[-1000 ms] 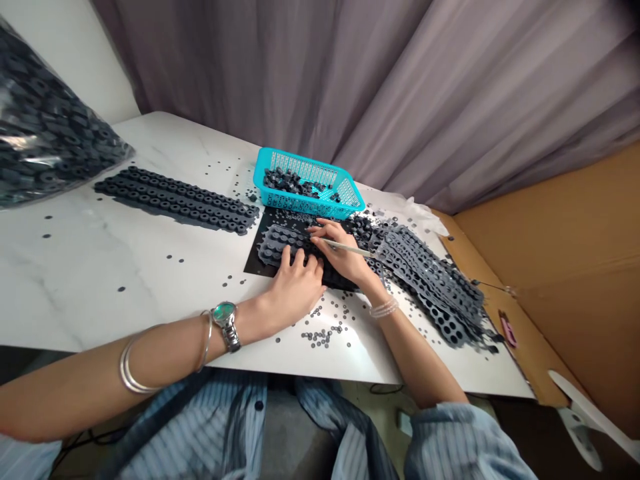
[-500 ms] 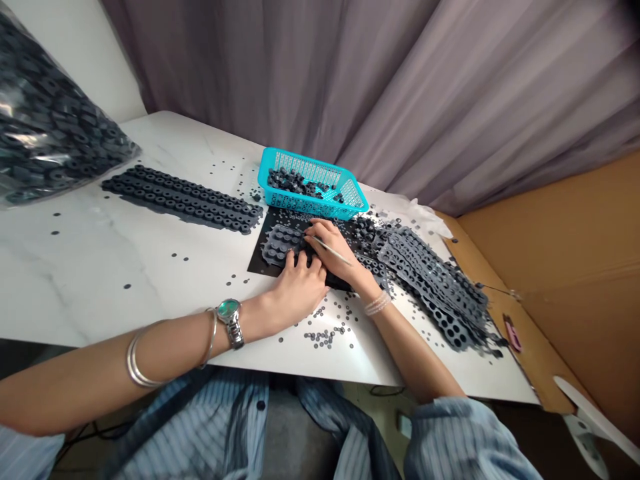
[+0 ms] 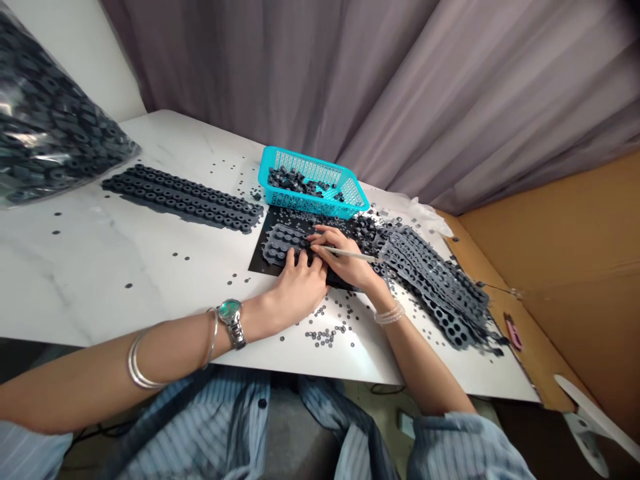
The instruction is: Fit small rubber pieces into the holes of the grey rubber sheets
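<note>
My left hand [image 3: 299, 288] rests with curved fingers on a grey perforated rubber sheet [image 3: 284, 244], which lies on a black mat [image 3: 261, 261]. My right hand [image 3: 345, 262] grips a slim pale pointed tool [image 3: 347, 253], whose tip points right toward a heap of punched grey rubber sheets [image 3: 435, 287]. The fingers of my right hand sit just beyond my left hand, over dark rubber pieces. Part of the sheet is hidden under my hands.
A teal plastic basket [image 3: 313, 183] of dark rubber rings stands behind the mat. A dark ringed strip [image 3: 183, 200] and a bulging plastic bag [image 3: 50, 113] lie left on the white marble table [image 3: 100, 273]. Loose small discs [image 3: 323, 337] scatter near my hands.
My right hand has turned the pointed tool from lower right to nearly level, toward the grey sheets. My left hand stays on the sheet. The view has shifted slightly.
</note>
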